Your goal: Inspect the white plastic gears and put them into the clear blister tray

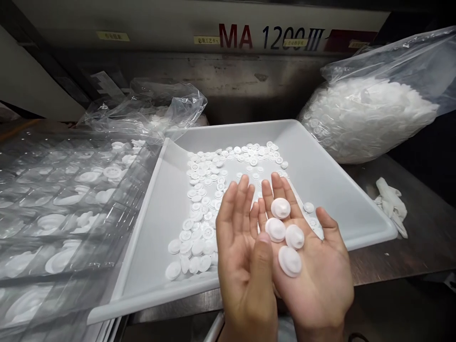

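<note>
My right hand (pixel 313 266) is palm up, fingers stretched out, with several small white plastic gears (pixel 289 261) resting on its palm and fingers. These are round, with a raised hub and what look like fine-toothed rims. Beside it, my left hand (pixel 242 256) is also turned up, its fingers extended and its thumb tip close to the gears. I see nothing lying in the left palm. Both hands are above the front of a light grey tray (pixel 142 237). Many more white gears (pixel 199 204) lie scattered in it, partly hidden behind my hands.
Stacked clear blister trays (pixel 71 223) with white parts in their pockets stand at the left. Behind is a crumpled clear bag (pixel 149 109). A large clear bag of white parts (pixel 366 118) leans at the right, near a white glove (pixel 391 204). A machine panel (pixel 171 23) spans the back.
</note>
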### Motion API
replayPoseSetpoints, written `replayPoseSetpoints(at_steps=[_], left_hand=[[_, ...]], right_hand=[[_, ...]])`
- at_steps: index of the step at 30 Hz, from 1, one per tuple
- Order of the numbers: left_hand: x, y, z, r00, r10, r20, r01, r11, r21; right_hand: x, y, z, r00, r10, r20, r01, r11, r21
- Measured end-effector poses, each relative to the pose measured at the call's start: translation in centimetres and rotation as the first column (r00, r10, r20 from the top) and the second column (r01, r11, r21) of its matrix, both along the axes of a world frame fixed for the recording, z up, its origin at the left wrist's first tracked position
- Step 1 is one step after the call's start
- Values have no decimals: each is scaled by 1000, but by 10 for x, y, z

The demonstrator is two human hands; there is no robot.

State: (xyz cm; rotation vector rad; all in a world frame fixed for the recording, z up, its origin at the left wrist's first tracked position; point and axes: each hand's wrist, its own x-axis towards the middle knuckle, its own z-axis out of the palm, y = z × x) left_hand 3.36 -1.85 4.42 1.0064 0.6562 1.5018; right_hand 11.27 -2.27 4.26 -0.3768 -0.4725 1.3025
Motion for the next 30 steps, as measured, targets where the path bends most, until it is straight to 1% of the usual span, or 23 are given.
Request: replayPoseSetpoints(at_steps=[3,6,8,11,12,14,16,18,21,24,26,27,28,29,30], left_hand=[[-1,-5,-3,991,35,-132,-30,999,42],[4,-12,-2,959,75,-274,-62,997,56],[10,-17,1,939,70,-336,-74,997,0],[15,-21,3,940,45,-338,-87,990,-109],[15,-21,3,949,36,-312,-82,987,-135],[12,-18,3,977,9,-211,-48,983,-179],[8,-15,2,998,-26,-57,12,973,-232],[5,-12,3,994,-39,99,68,951,-301],[7,-12,5,970,17,244,82,917,-390],[14,-16,6,951,83,299,48,912,-407],[19,-20,5,956,91,280,32,914,-404],[20,-21,5,960,90,266,27,913,-407],[21,-21,6,970,78,232,22,916,-400],[21,-21,7,985,48,167,21,922,-387],[21,-20,9,996,6,92,29,927,-373]], right_hand=[[-2,-2,-4,1000,-1,-11,1,1000,16],[-5,-6,-4,1000,-10,-24,10,1000,-3],[-8,-8,-2,998,-13,-59,11,999,-30],[-11,-9,2,990,-47,-136,37,996,-79],[-11,-8,4,986,-58,-157,44,995,-91],[-10,-7,6,980,-74,-184,54,992,-112],[-9,-6,7,975,-98,-199,68,986,-154],[-8,-5,8,967,-130,-218,88,977,-193],[-5,-5,10,950,-147,-274,97,977,-188],[-4,-5,13,941,-147,-305,91,978,-189],[-5,-6,14,949,-185,-257,116,958,-261],[-6,-7,14,956,-227,-185,164,938,-305],[-8,-9,14,958,-284,-24,262,911,-317],[-10,-12,13,918,-344,196,389,878,-278],[-11,-16,12,821,-395,412,501,845,-188]])
